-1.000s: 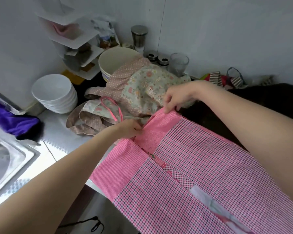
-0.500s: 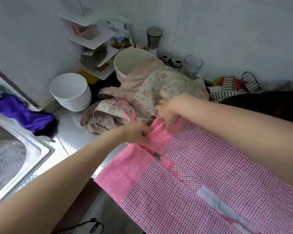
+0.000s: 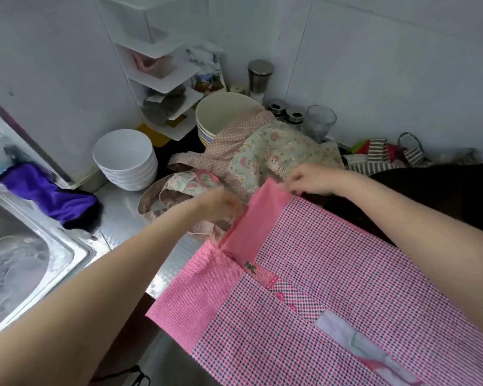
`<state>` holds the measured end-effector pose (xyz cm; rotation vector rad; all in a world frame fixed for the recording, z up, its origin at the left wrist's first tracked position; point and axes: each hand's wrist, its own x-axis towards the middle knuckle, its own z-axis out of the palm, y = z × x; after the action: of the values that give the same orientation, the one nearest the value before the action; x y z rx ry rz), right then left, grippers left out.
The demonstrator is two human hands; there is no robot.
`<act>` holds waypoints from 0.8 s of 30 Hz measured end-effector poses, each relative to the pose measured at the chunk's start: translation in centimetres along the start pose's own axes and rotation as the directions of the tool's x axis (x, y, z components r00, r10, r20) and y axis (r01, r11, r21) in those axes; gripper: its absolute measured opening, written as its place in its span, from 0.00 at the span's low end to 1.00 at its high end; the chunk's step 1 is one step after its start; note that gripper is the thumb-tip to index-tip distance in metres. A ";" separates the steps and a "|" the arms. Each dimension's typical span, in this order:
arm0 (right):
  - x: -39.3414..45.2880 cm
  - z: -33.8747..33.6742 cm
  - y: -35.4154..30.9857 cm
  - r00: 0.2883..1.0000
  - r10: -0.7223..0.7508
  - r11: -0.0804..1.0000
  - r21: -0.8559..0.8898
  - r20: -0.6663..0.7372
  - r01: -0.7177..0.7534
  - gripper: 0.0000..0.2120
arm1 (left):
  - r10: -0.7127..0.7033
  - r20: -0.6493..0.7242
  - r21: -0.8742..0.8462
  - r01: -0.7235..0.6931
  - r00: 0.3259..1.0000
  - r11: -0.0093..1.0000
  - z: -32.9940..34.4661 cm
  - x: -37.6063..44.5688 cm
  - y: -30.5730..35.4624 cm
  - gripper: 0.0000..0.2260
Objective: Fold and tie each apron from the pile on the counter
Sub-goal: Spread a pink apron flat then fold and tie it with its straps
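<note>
A pink checked apron (image 3: pixel 332 288) lies spread over the steel counter (image 3: pixel 123 218), its plain pink band at the far end. My left hand (image 3: pixel 221 204), blurred, holds the band's left edge where the fabric bunches. My right hand (image 3: pixel 310 179) pinches the band's far corner. Behind both hands sits a crumpled pile of floral and dotted aprons (image 3: pixel 257 154), one with a pink strap.
Stacked white bowls (image 3: pixel 126 160) and a large cream bowl (image 3: pixel 223 115) stand behind the pile. A sink (image 3: pixel 17 260) with a purple cloth (image 3: pixel 50 193) is at the left. Jars, a glass (image 3: pixel 319 122), striped items (image 3: pixel 379 154) and a corner shelf (image 3: pixel 162 79) line the wall.
The camera view shifted right. My right hand moved right along the pink band's far edge; my left hand stayed at the band's left edge.
</note>
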<state>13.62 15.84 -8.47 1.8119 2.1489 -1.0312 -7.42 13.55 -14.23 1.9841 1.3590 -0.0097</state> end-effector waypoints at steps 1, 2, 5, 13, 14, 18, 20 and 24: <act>-0.1 0.3 0.5 1.000 0.010 1.000 0.020 -0.001 -0.010 0.13 | -0.017 -0.102 -0.023 0.015 0.995 1.000 -0.3 0.5 0.3 0.09; -0.3 0.5 0.8 0.999 0.012 0.999 0.054 -0.048 -0.010 0.07 | -0.039 -0.200 -0.032 0.033 0.979 0.999 -0.4 1.0 0.6 0.10; -0.4 0.7 1.4 0.988 0.038 0.985 0.171 -0.149 -0.012 0.03 | -0.058 -0.302 -0.009 0.058 0.951 0.998 -0.1 2.3 1.8 0.10; -0.8 1.7 1.8 0.991 0.062 0.962 0.273 -0.122 -0.027 0.06 | 0.022 -0.262 -0.023 -0.029 0.965 0.999 0.6 5.0 4.4 0.21; -1.0 1.6 1.9 0.993 0.061 0.946 0.322 -0.104 -0.025 0.03 | 0.034 -0.245 -0.046 -0.047 0.969 0.998 0.2 5.2 4.7 0.19; -1.5 0.9 2.9 0.991 0.095 0.906 0.420 -0.098 -0.045 0.07 | 0.053 -0.139 -0.184 -0.078 0.989 0.980 -1.7 5.2 4.8 0.05; -1.6 0.6 3.2 0.985 0.127 0.875 0.481 -0.113 -0.058 0.06 | -0.010 -0.130 -0.428 -0.047 0.991 0.902 -2.0 4.9 4.7 0.05; -1.4 1.2 3.4 0.980 0.163 0.889 0.448 -0.117 -0.094 0.06 | -0.243 -0.233 -0.733 -0.006 0.942 0.680 -2.2 4.4 3.5 0.08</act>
<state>16.73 14.18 -10.01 2.2617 1.9485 -1.4870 -3.44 17.73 -12.35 1.2304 1.3871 0.7170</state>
